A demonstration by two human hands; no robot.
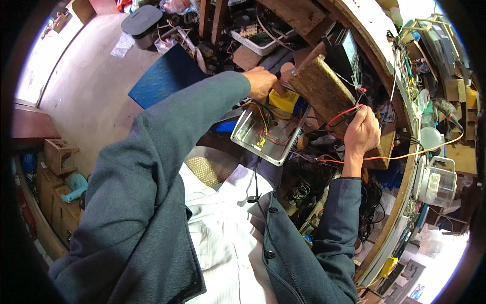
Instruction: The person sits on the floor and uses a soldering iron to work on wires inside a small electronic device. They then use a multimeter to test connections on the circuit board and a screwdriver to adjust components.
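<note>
My left hand (260,83) reaches over to the far side of an open metal case (246,136), its fingers closed. What they hold, if anything, I cannot make out. Right beside it is a yellow block-shaped thing (284,100) with a dark side, at the case's far edge. Inside the case run thin coloured wires, with small yellow connectors (262,136) among them. To the right, my right hand (362,131) pinches a red wire (340,114) that loops near the wooden box. An orange cable (385,158) passes close by that wrist.
A wooden box (324,81) carries a dark device with a screen (349,48). The curved bench edge (400,202) runs down the right, with a clear plastic jug (436,183) on it. A blue panel (164,78) lies left of my arm. Tangled black cables (373,202) hang at right.
</note>
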